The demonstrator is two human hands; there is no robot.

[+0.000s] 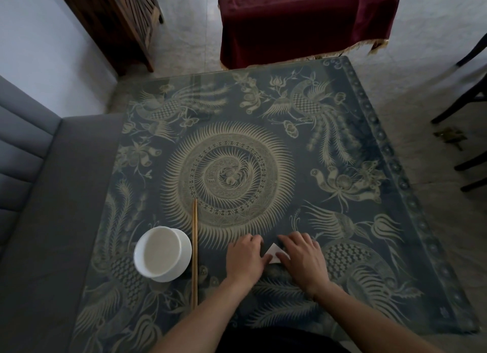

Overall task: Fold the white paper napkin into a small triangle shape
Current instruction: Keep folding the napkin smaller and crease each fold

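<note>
The white paper napkin (274,253) lies near the front of the table as a small triangle, its tip pointing away from me. Only that triangular patch shows between my hands. My left hand (246,256) rests palm down at its left edge, fingers touching the paper. My right hand (303,257) lies flat over its right part and hides that side. Both hands press the napkin onto the glass-topped table (355,260) with the dark blue patterned cloth.
A white bowl (162,253) stands at the front left. A pair of wooden chopsticks (194,252) lies lengthwise just right of it. A grey sofa (39,207) borders the table's left side. A dark red covered table (303,23) stands beyond the far edge; chair legs (466,107) at right.
</note>
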